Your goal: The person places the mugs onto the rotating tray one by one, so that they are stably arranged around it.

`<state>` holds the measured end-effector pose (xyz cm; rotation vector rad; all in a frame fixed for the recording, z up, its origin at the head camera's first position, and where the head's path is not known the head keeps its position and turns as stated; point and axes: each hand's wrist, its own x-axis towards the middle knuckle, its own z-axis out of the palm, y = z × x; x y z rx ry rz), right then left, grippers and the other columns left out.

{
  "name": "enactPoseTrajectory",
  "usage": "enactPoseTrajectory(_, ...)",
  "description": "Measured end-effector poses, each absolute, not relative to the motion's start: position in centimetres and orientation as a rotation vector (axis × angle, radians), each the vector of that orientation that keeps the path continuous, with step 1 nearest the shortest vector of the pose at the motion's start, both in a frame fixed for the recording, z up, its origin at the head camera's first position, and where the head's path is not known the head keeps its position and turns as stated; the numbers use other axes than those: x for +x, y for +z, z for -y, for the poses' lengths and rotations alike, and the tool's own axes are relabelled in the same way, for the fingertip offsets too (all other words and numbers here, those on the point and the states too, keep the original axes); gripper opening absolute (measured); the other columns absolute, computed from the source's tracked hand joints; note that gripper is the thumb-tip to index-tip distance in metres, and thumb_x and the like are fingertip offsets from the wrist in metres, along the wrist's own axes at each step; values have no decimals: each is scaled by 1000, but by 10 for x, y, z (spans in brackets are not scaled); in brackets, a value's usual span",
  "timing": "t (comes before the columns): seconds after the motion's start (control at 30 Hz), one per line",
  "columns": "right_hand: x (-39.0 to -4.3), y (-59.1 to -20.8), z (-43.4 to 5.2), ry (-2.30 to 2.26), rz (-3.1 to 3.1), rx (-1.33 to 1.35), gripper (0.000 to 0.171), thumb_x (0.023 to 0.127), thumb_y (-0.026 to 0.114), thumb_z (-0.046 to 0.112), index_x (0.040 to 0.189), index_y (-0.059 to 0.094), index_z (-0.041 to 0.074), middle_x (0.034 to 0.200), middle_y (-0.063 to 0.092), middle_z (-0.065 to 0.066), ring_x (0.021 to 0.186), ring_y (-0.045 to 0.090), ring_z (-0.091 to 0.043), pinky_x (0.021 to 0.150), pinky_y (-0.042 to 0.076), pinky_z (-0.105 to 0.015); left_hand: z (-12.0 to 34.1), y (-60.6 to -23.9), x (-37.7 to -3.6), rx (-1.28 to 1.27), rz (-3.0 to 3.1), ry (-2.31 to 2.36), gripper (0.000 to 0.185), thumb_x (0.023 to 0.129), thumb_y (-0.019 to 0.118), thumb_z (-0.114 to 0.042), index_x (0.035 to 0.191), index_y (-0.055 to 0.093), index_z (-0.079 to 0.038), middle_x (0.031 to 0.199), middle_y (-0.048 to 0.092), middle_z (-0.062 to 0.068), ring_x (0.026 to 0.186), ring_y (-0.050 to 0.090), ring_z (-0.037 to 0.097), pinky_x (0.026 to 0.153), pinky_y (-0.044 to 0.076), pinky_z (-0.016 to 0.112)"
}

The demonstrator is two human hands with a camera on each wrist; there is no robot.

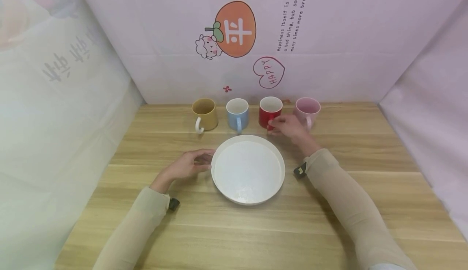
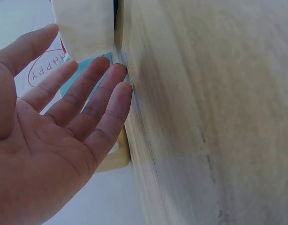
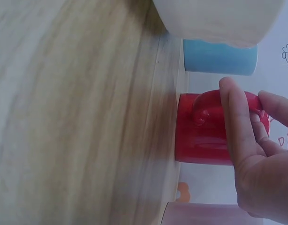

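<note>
Red mug point(image 1: 265, 118) stands just ahead of our right hand point(image 1: 290, 127), whose fingers grasp its handle point(image 3: 210, 99); our left hand point(image 1: 187, 165) has fingers loosely extended, tips just beside the white tray point(image 1: 248, 172).

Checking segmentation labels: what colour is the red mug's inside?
The inside of the red mug is white; it shows best in the head view.

Beige sleeves point(image 1: 352, 201), seemingly black cameras point(image 1: 300, 170)
</note>
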<state>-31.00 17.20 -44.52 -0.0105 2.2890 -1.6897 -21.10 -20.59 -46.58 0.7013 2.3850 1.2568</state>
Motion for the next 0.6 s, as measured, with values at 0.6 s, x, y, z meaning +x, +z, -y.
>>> enactPoseTrajectory(0.6,-309,-443,-175,-1708,-2326,3,37,99,64,23,125,61,-4,124,65,-25,111,69,-39,97,56,-42,208,-466,-211,703,-2408,1226,54,95,69,-17,146,50,-11,132,65,11,121,64,28,103,54,40)
